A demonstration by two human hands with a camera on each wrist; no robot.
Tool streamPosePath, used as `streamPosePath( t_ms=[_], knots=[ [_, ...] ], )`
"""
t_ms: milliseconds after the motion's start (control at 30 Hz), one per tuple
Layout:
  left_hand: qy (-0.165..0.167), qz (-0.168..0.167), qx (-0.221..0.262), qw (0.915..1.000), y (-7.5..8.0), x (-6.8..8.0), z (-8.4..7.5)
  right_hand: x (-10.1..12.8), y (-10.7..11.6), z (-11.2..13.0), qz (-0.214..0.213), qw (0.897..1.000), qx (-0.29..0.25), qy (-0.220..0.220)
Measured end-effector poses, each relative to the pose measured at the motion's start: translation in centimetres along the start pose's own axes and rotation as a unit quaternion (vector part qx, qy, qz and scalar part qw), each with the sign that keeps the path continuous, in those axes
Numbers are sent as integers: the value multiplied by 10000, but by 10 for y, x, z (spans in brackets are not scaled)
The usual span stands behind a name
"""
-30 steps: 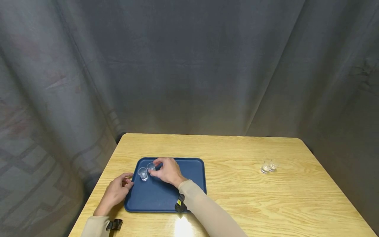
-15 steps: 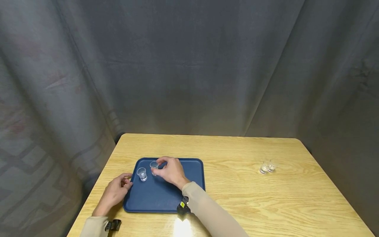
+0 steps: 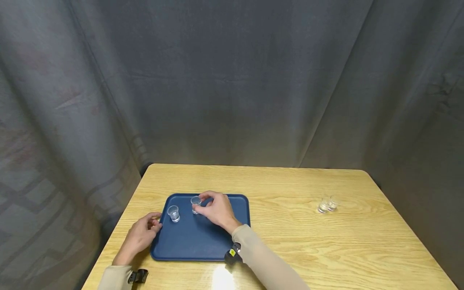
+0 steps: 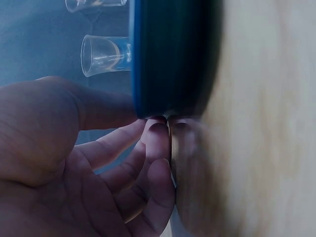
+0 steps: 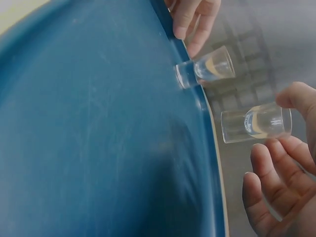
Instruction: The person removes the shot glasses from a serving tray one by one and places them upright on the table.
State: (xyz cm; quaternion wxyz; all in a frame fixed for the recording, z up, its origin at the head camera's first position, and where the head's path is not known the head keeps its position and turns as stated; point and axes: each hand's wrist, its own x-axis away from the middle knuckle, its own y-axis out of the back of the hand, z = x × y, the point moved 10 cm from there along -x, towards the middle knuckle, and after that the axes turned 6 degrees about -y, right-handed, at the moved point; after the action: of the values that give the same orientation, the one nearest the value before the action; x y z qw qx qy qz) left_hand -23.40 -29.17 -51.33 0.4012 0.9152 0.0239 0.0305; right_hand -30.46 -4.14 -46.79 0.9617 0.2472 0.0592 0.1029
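Note:
A blue tray (image 3: pixel 195 243) lies on the left half of the table. My left hand (image 3: pixel 139 234) pinches its left edge, thumb at the rim and curled fingers against the side, as the left wrist view shows. With thumb and fingertips my right hand (image 3: pixel 218 210) grips a clear shot glass (image 3: pixel 196 205) near its rim, upright. In the right wrist view that held glass (image 5: pixel 256 123) hangs with its base apart from the tray surface. A second shot glass (image 3: pixel 173 214) stands on the tray near its left side, close to the left hand.
Two more clear shot glasses, a nearer one (image 3: pixel 322 206) and one just behind it (image 3: pixel 332 203), stand close together on the right of the wooden table (image 3: pixel 290 233). A grey curtain (image 3: pixel 232 100) hangs behind the table and along its sides.
My right hand has carried its shot glass to the right, widening the gap from the glass on the tray's left. The left hand keeps its place at the tray edge.

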Motion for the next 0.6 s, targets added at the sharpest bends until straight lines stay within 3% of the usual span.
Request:
streamPosePath(
  t_ms=[333,600],
  knots=[
    [-61,31,-31,10000,4,0,-2,9,26,-2,-236,9995,-136,167],
    [21,58,66,10000,1,1,1,25,43,-8,-344,9983,-461,-10]
  ],
)
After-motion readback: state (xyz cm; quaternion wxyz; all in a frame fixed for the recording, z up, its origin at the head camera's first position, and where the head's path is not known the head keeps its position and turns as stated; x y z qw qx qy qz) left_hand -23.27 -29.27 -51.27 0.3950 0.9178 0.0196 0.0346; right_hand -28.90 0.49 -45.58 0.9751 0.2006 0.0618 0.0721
